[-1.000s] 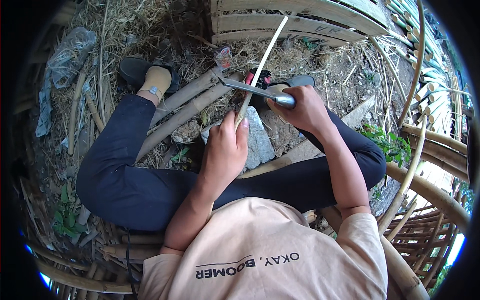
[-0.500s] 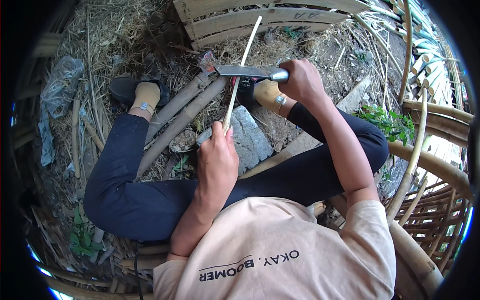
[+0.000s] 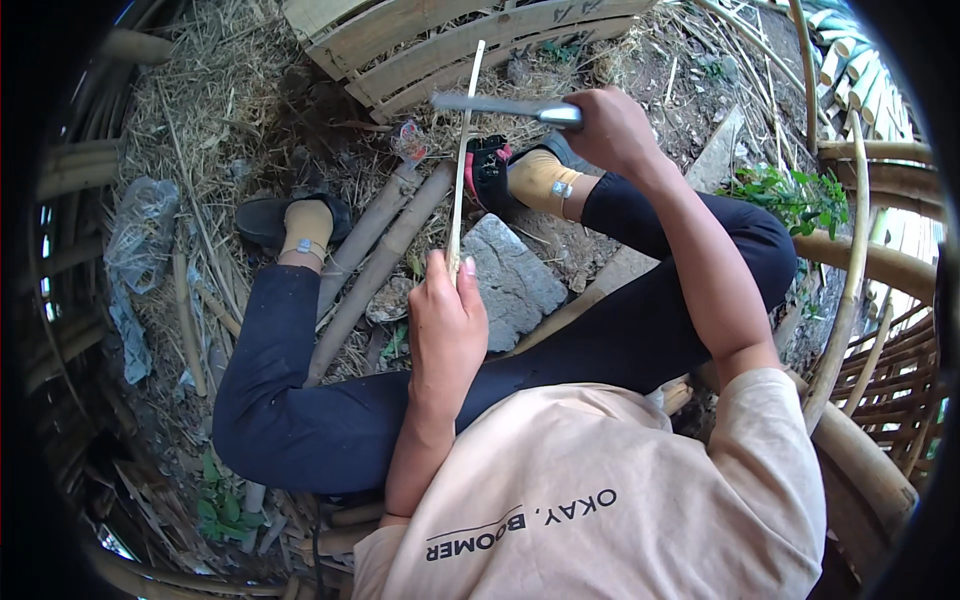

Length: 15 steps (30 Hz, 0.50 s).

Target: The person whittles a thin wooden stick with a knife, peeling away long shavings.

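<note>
My left hand (image 3: 449,318) is closed around the lower end of a thin, pale bamboo strip (image 3: 462,165), which points away from me and slightly up to the left. In my right hand (image 3: 617,130), the fingers are wrapped round the handle of a large knife (image 3: 505,106). Its blade, slightly blurred, lies crosswise over the upper part of the strip, fairly near the far tip. Whether the edge bites into the strip, I cannot tell. Below the strip a flat grey stone (image 3: 508,285) rests on the ground between my legs.
Two bamboo poles (image 3: 385,250) lie beside the stone. A slatted wooden crate (image 3: 450,55) stands ahead. Crumpled clear plastic (image 3: 145,235) is at the left, a leafy green plant (image 3: 790,195) at the right. Cut bamboo (image 3: 855,75) is piled far right, near a woven basket (image 3: 890,385).
The knife has slid farther up the strip toward its far tip. My right hand has moved away from me with it. The whole view has shifted a little.
</note>
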Tool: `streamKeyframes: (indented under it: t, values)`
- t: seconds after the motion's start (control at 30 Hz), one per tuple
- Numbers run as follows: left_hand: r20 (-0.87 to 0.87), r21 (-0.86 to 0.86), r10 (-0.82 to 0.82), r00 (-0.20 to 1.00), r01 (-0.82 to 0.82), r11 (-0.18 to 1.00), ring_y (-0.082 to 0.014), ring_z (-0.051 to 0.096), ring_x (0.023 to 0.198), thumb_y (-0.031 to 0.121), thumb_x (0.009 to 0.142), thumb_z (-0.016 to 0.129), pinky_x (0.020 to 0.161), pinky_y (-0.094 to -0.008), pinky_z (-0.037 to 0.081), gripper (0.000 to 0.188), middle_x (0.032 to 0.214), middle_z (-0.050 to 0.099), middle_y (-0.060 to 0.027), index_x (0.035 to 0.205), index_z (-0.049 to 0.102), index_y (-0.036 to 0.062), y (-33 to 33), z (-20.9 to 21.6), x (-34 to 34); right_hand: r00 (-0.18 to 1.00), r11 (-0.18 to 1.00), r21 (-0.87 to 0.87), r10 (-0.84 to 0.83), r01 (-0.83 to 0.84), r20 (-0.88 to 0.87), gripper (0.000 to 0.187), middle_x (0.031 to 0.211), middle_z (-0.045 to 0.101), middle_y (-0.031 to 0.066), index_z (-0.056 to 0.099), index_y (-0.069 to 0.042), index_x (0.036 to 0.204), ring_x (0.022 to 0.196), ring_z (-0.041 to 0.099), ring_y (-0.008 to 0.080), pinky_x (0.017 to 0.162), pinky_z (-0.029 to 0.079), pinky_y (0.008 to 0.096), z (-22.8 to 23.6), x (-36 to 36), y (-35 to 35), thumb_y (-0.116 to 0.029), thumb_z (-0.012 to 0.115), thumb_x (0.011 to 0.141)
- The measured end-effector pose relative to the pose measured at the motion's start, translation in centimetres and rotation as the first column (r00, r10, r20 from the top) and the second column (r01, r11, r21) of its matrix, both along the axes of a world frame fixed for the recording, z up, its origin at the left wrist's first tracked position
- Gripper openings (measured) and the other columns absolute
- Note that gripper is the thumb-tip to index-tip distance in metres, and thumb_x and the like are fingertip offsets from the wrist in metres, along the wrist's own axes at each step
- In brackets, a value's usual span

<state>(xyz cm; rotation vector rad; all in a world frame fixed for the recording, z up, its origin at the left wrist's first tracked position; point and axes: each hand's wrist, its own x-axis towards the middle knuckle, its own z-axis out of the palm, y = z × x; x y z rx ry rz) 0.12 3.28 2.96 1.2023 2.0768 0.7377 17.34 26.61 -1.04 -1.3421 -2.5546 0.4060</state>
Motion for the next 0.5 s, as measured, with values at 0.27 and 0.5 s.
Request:
streamKeyframes:
  t: [0.27,0.5]
  values:
    - [-0.059,0.011,0.009,0.998,-0.008,1.000,-0.0486,0.062,0.068,0.017,0.105,0.048,0.058,-0.0541,0.042,0.024,0.067,0.060,-0.0271,0.096,0.052,-0.0046,-0.2,-0.3,0.5,0.985,0.978,-0.123,0.172,-0.168,0.020,0.015,0.075,0.070,0.0172,0.074,-0.009,0.082,0.072,0.070,0.0375,0.070,0.058,0.0460,-0.3,-2.3,-2.8,-0.018,0.069,0.072]
    - [-0.108,-0.034,-0.022,0.994,0.018,0.999,-0.0504,0.062,0.072,0.016,0.105,0.047,0.060,-0.0549,0.042,0.022,0.070,0.060,-0.0291,0.099,0.052,-0.0044,-0.5,0.0,0.8,0.988,0.988,-0.080,0.137,-0.131,0.074,0.016,0.073,0.069,0.0197,0.074,-0.007,0.079,0.070,0.070,0.0411,0.068,0.058,0.0482,-2.1,-2.4,-1.2,-0.017,0.071,0.067]
